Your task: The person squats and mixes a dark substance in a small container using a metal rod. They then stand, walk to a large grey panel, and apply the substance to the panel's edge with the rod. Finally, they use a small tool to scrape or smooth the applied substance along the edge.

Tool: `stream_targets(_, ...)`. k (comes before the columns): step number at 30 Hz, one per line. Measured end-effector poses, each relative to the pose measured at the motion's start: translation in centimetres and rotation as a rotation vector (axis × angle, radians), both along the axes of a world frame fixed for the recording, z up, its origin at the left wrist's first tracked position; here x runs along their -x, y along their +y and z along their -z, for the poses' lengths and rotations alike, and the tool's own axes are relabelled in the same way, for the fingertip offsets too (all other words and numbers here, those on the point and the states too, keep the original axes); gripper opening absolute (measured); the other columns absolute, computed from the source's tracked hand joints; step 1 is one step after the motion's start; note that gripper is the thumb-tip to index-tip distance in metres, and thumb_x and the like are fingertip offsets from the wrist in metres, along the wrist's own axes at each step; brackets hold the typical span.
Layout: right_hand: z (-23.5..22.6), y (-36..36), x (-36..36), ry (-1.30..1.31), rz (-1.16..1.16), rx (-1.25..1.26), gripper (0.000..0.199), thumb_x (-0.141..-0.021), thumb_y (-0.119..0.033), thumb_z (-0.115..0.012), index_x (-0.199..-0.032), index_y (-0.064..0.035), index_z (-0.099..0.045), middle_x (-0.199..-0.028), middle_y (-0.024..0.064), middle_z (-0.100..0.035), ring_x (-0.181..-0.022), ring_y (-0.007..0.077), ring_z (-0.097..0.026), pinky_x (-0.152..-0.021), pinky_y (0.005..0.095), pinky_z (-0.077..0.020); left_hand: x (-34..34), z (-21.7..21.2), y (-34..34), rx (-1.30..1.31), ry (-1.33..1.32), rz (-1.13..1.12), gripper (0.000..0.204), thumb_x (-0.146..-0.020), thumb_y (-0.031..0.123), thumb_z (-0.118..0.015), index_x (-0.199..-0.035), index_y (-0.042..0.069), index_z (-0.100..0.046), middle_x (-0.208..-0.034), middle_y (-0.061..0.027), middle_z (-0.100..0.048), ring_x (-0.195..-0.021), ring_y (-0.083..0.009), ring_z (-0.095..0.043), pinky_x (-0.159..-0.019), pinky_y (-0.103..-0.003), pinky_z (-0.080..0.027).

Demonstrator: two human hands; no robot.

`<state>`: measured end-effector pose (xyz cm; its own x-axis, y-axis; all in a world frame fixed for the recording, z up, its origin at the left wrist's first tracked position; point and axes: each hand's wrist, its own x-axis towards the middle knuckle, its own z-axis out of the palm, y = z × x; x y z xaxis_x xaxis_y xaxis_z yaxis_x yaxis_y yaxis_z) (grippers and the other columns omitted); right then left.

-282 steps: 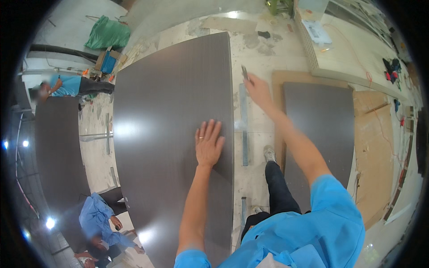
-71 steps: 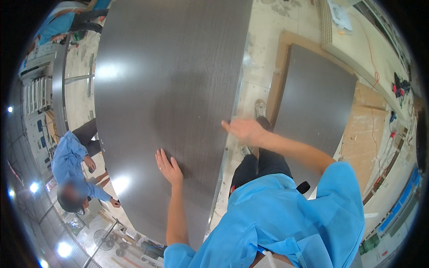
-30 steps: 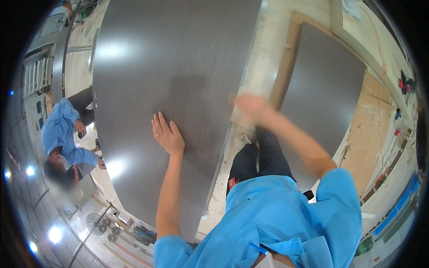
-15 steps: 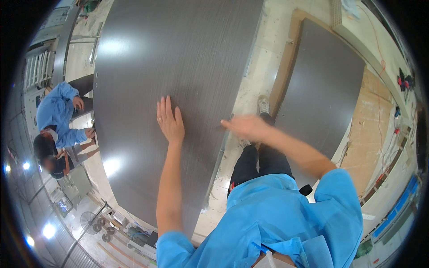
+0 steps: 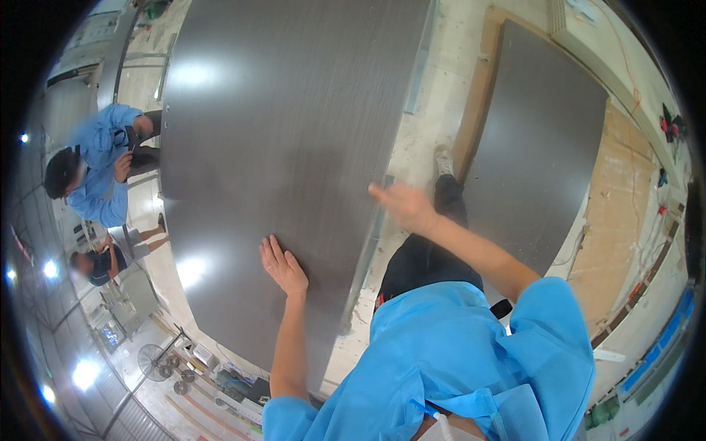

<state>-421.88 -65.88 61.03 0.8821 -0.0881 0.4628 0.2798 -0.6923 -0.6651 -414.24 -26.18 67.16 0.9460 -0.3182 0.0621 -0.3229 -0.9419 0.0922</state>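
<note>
A large dark grey panel with a fine wood grain [image 5: 272, 147] lies flat in front of me. On its near part my left hand [image 5: 284, 266] rests open, palm down, fingers stretched and slightly apart. My right hand [image 5: 406, 207] hovers by the panel's right edge, somewhat blurred. Its fingers are curled together, their tips toward the panel; whatever they may hold is hidden. I cannot tell whether those tips touch the edge.
A second dark panel [image 5: 540, 140] lies to my right on a brown board [image 5: 482, 110]. At the panel's far left side stands a co-worker in blue [image 5: 103, 169], another person [image 5: 107, 264] behind. A fan [image 5: 152, 360] stands at lower left.
My left hand has slid nearer to me over the panel. The right hand has shifted slightly, staying by the edge. The co-worker in blue has straightened and drawn a hand back from the panel.
</note>
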Motion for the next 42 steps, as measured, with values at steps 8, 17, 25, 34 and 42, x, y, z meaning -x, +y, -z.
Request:
stream_targets(8, -1.3, -12.9, -10.1, -0.068, 0.446, 0.109, 0.025, -0.103, -0.011, -0.065, -0.126, -0.0109, -0.074, -0.094, 0.0087, -0.074, -0.084, 0.0260, -0.074, -0.072, 0.0398, -0.0614, -0.1, 0.6, -0.2, -0.008, -0.022, 0.008, 0.060, -0.117, 0.036, -0.034, -0.171, 0.009, -0.039, -0.177, -0.0148, -0.034, -0.165, -0.0371, -0.027, -0.133, -0.054, -0.023)
stream_targets(17, -0.9, 9.6, 5.2, 0.166, -0.174, 0.220, 0.048, -0.091, -0.007, -0.067, -0.139, -0.0002, -0.065, -0.098, 0.0097, -0.068, -0.091, 0.0267, -0.071, -0.073, 0.0412, -0.0620, 0.0, 0.8, 0.1, 0.003, -0.034, 0.012, 0.059, -0.116, 0.033, -0.037, -0.171, 0.011, -0.040, -0.177, -0.0144, -0.035, -0.165, -0.0363, -0.028, -0.133, -0.054, -0.023)
stream_targets(25, -0.5, -15.3, -11.6, 0.015, 0.443, 0.110, 0.027, -0.104, -0.016, -0.067, -0.128, -0.0113, -0.078, -0.101, 0.0082, -0.076, -0.084, 0.0272, -0.075, -0.073, 0.0398, -0.0626, -0.2, 0.7, -0.2, 0.013, -0.013, -0.011, 0.059, -0.116, 0.035, -0.037, -0.171, 0.012, -0.040, -0.177, -0.0117, -0.035, -0.165, -0.0347, -0.028, -0.134, -0.053, -0.023)
stream_targets(34, 1.0, 4.3, 2.0, -0.119, 0.150, 0.178, 0.064, -0.092, -0.002, -0.066, -0.156, -0.0012, -0.056, -0.087, 0.0079, -0.064, -0.075, 0.0231, -0.064, -0.063, 0.0372, -0.0578, -0.1, 0.7, -0.4, -0.013, -0.010, -0.022, 0.060, -0.117, 0.037, -0.035, -0.171, 0.012, -0.040, -0.177, -0.0106, -0.035, -0.164, -0.0348, -0.029, -0.134, -0.053, -0.025)
stream_targets(42, -0.7, -7.5, -6.1, 0.257, 0.193, 0.223, 0.048, -0.097, -0.007, -0.067, -0.145, -0.0093, -0.065, -0.097, 0.0093, -0.073, -0.083, 0.0276, -0.073, -0.066, 0.0399, -0.0605, -0.4, 0.8, -0.8, -0.008, -0.016, -0.019, 0.059, -0.116, 0.035, -0.037, -0.169, 0.011, -0.043, -0.176, -0.0131, -0.038, -0.164, -0.0366, -0.030, -0.132, -0.052, -0.026)
